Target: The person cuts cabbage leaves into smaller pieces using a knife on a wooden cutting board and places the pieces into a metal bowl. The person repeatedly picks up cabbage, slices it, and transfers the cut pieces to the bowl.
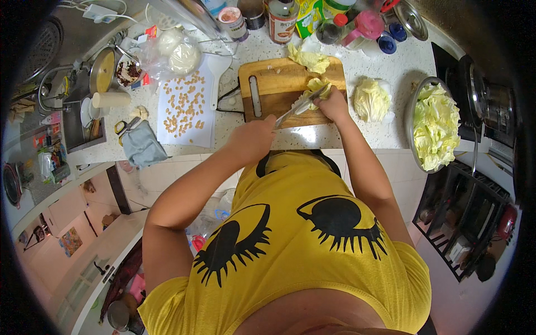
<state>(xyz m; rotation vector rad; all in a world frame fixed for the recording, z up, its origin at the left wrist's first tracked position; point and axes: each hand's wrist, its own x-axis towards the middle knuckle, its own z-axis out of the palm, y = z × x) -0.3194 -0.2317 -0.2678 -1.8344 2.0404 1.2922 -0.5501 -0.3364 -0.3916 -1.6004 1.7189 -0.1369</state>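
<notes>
My left hand [255,139] is closed around the handle of a knife [291,110]. Its blade slants up across the wooden cutting board [276,75] to the cabbage leaves [316,87]. Those pale yellow-green leaves are gripped by my right hand [333,104] on the board's right part, with the blade against or right beside them; exact contact is hard to make out. Another loose cabbage leaf [309,57] lies at the board's far edge. To the right of the board stands a partly stripped cabbage head [371,100].
A metal bowl [414,125] heaped with torn leaves stands at the counter's right, near the stove. Jars and bottles [282,25] line the back. Left lie a white sheet [204,125] with scattered nuts or beans, a white spatula [217,70], a grey cloth [143,146] and the sink [92,134].
</notes>
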